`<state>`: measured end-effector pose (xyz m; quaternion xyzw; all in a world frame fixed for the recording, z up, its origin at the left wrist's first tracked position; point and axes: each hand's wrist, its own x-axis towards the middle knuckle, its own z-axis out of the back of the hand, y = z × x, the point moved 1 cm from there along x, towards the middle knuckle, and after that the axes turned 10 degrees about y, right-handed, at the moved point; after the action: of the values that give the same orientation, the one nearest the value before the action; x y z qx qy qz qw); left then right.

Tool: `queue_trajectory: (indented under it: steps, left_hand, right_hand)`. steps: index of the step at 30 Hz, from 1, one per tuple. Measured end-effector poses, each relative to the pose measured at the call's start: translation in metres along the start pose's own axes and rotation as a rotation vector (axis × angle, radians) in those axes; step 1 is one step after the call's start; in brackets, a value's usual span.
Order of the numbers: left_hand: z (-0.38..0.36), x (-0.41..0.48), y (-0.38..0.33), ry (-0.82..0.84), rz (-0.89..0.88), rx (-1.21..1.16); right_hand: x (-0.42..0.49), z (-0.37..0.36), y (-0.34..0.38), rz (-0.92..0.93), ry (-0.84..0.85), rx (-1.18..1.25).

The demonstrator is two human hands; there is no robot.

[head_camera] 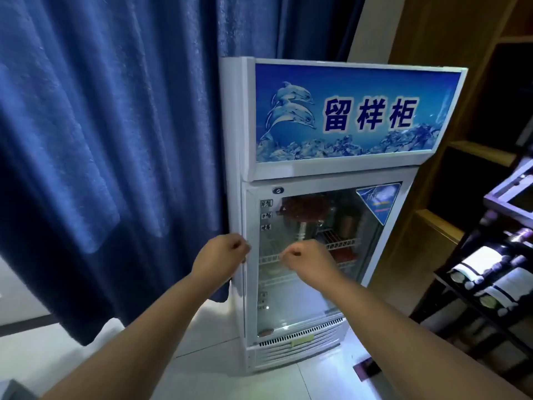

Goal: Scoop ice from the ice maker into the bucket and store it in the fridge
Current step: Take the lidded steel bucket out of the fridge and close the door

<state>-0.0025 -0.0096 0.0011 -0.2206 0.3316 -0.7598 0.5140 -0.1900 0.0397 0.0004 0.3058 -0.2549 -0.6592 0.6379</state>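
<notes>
A white glass-door fridge (383, 226) with a blue dolphin sign on top stands against the curtain, and its door looks closed. Behind the glass, a metal bucket-like vessel (305, 230) stands on the upper wire shelf under something dark red (305, 207). My left hand (220, 256) is curled with its fingers against the door's left edge, at mid height. My right hand (307, 259) is a loose fist just in front of the glass, holding nothing. No ice maker or scoop is in view.
A heavy blue curtain (101, 140) hangs to the left of the fridge. Wooden shelving (461, 151) stands at the right, with a dark rack of lying wine bottles (496, 284) in front of it. The floor is pale tile (202, 342).
</notes>
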Motion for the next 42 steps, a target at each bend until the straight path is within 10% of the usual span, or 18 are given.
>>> queue_trajectory:
  steps: [23, 42]
  left_hand:
    - [-0.008, 0.174, -0.009, -0.319, 0.081, -0.580]
    - [-0.016, 0.118, -0.013, -0.352, 0.033, -0.585]
  right_hand:
    - [0.153, 0.057, -0.039, 0.131, 0.135, 0.091]
    - [0.107, 0.074, -0.030, 0.048, -0.345, 0.263]
